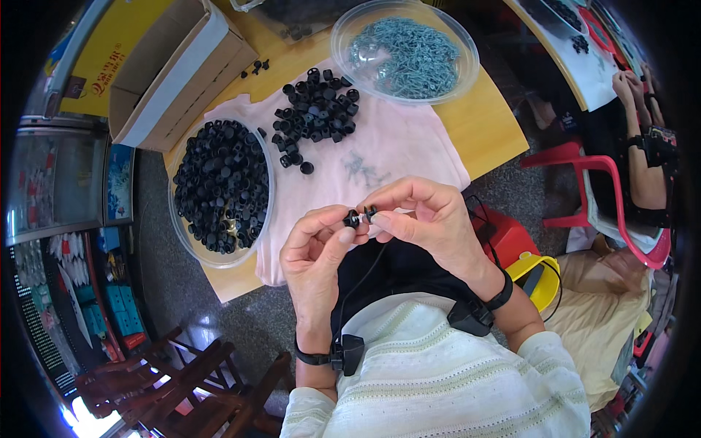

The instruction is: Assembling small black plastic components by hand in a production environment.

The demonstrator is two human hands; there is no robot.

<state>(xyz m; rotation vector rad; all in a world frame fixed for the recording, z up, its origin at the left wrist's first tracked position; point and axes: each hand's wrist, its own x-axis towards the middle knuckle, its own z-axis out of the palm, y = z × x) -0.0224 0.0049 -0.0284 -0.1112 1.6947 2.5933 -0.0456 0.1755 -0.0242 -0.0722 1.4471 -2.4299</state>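
Note:
My left hand (315, 252) and my right hand (432, 228) meet over the near edge of a pink cloth (409, 146). Between thumb and fingertips the left one pinches a small black plastic part (350, 219). Another small black part (370, 212) sits in the right fingertips, and a shiny metal bit shows between the two; whether they are joined I cannot tell. Beyond my hands lies a loose pile of black caps (318, 113). To the left, a round clear tub (269, 212) is full of similar black parts. Several thin grey-blue pieces (363, 169) lie on the cloth.
A clear bowl (467, 73) of grey-blue metal pieces stands at the far side of the yellow table (493, 139). An open cardboard box (179, 95) is at the far left. On the right are a red chair (621, 197) and another person's hands (629, 91). A wooden chair (197, 379) stands lower left.

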